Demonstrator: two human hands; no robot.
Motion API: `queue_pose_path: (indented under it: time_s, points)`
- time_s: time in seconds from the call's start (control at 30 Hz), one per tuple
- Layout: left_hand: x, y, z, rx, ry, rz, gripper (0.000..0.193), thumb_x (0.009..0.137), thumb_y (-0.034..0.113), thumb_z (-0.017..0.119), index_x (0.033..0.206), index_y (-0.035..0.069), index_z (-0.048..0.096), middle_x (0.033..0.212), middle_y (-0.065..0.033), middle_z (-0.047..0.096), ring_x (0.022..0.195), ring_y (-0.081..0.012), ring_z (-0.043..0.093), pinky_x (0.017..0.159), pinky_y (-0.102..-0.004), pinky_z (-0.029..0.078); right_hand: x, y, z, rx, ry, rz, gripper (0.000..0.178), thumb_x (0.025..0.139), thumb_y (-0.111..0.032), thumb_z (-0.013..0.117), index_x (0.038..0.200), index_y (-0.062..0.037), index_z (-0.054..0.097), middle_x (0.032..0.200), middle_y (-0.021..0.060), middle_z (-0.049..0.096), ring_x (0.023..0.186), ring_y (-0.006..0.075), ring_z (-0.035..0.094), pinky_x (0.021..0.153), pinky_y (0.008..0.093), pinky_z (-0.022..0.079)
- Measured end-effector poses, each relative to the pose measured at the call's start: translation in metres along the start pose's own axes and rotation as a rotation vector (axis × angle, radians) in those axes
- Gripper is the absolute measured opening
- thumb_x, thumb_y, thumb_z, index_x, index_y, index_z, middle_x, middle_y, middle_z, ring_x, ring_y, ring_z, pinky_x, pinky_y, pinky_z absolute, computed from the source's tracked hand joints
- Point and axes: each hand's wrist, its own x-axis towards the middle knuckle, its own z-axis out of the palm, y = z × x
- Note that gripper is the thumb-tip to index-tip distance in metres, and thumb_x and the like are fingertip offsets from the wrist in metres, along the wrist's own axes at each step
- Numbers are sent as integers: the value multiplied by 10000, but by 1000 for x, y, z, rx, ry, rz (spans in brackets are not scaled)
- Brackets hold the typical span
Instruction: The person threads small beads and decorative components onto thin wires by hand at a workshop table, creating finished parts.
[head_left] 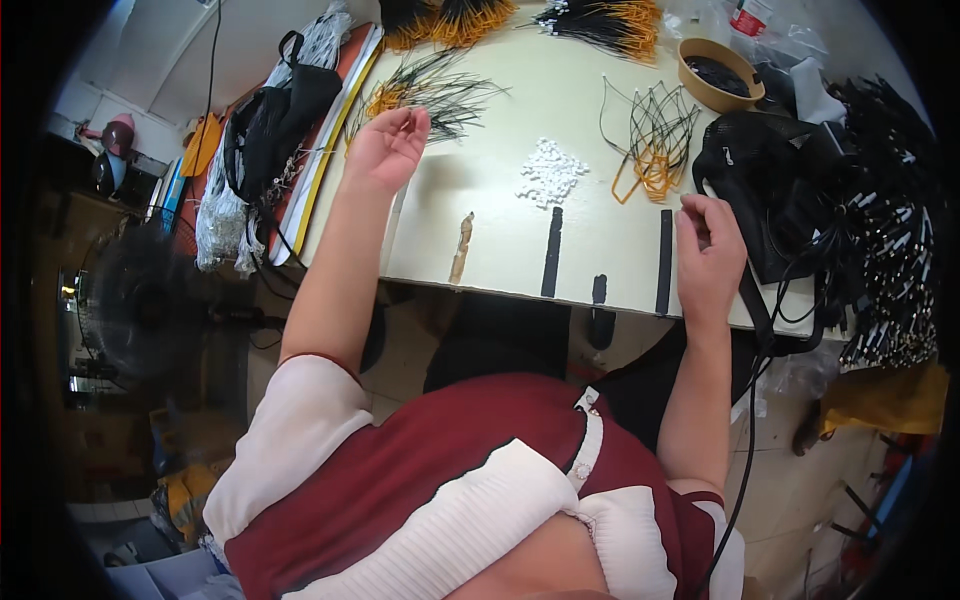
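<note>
My left hand is over the near side of a loose bunch of black wires with orange ends. Its palm is turned up, its fingers are loosely bent and apart from the palm, and it holds nothing I can see. At the table's right side, my right hand is closed, thumb and bent fingers drawn together; whatever may be between them is hidden. Between the hands lies a heap of small white pieces. Right of it is a smaller group of black wires with orange loops.
Black strips and a brown strip mark the table's near edge. Far off stand more wire bundles and a tan bowl of dark bits. A black bag and hanging cables crowd the right.
</note>
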Motion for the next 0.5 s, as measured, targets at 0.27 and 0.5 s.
queue_pose_path:
  time_s: [0.27,0.5]
  points:
    - [8,14,-16,675,78,529,141,901,-12,607,1038,-40,618,887,-96,652,780,-171,644,712,-251,547,3,-35,17,133,-178,-26,143,874,9,639,1014,32,652,894,61,645,761,116,587,715,238,471]
    - [42,59,-33,1456,116,684,125,822,65,694,920,9,746,763,-35,689,683,-89,597,639,-267,470,-3,-18,30,125,-171,45,131,896,5,631,1021,37,652,930,54,655,798,97,587,743,228,470]
